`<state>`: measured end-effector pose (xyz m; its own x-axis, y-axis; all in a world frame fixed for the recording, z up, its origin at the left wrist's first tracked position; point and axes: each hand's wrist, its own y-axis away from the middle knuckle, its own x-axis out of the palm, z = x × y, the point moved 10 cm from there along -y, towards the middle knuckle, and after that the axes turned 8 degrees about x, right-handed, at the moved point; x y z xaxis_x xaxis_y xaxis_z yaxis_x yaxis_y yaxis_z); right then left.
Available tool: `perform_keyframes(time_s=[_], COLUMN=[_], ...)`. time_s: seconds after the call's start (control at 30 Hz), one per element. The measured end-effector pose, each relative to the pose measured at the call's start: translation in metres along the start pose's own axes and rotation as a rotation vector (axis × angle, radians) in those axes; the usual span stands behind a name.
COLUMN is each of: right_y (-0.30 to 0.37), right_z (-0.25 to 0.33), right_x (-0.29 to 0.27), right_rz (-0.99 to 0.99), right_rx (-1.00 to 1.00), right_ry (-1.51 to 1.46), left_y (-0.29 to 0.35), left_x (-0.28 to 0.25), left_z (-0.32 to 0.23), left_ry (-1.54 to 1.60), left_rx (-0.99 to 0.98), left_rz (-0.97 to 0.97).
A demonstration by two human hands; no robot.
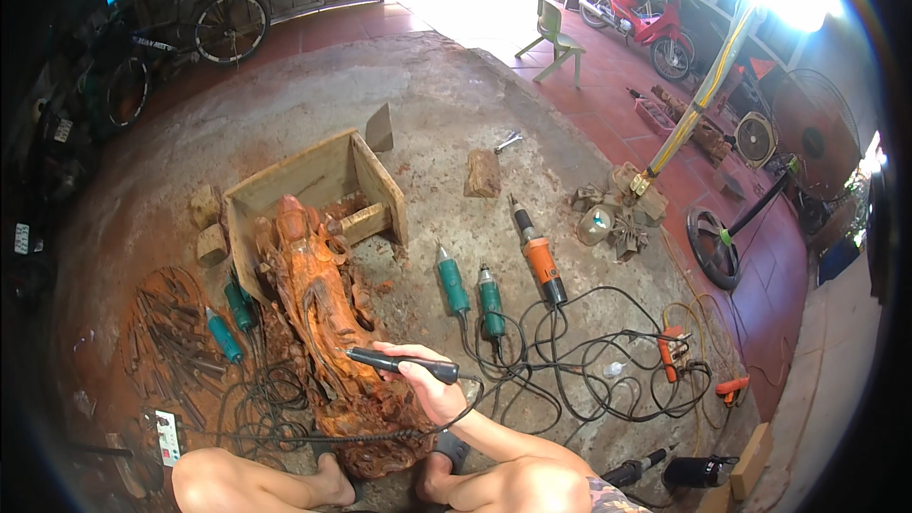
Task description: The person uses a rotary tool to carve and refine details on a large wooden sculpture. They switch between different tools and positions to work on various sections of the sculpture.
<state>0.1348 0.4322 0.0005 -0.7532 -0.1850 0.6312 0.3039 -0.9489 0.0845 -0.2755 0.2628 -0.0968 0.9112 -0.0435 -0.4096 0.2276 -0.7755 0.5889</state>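
My right hand (435, 393) is closed around a slim black rotary carving tool (378, 360) with a cord at its rear end. The tool points left, its tip at the surface of a reddish-brown carved wooden figure (321, 296). That figure lies lengthwise before me, its far end propped in an open wooden box (380, 192) and its thick rough base between my feet. Wood crumbs lie around it. My left hand does not show.
Two green power tools (452, 282) and an orange grinder (542, 266) lie to the right with tangled black cords (560, 361). Left are loose chisels (171, 328), another teal tool (224, 334) and a white power strip (167, 437). A lamp pole (698, 100) and fan (812, 138) stand right.
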Motion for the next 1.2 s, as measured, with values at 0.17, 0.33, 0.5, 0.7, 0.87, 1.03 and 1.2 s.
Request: perform_keyframes(time_s=[0.17, 0.33, 0.5, 0.7, 0.87, 1.03, 1.2], right_y=[-0.001, 0.001, 0.001, 0.005, 0.005, 0.002, 0.002], right_z=[-0.004, -0.003, -0.009, -0.009, -0.01, -0.011, -0.016], right_x=[-0.001, 0.001, 0.001, -0.004, -0.009, -0.003, -0.001], right_rz=[0.05, 0.004, 0.022, 0.004, -0.014, 0.008, 0.028], right_rx=[0.012, 0.02, 0.028, 0.041, 0.046, 0.046, 0.052], right_ry=[0.002, 0.033, 0.058, 0.078, 0.053, 0.13, 0.118], left_y=[0.003, 0.002, -0.005, -0.014, -0.016, -0.016, -0.016], left_x=[0.005, 0.028, 0.069, 0.078, 0.069, 0.066, 0.068], left_z=[0.011, 0.027, 0.028, 0.014, 0.015, 0.019, 0.02], left_ry=[0.036, 0.091, 0.155, 0.17, 0.166, 0.176, 0.181], left_rx=[-0.013, 0.006, 0.05, 0.078, 0.075, 0.063, 0.063], left_rz=[-0.015, -0.037, -0.037, -0.024, -0.037, -0.048, -0.057])
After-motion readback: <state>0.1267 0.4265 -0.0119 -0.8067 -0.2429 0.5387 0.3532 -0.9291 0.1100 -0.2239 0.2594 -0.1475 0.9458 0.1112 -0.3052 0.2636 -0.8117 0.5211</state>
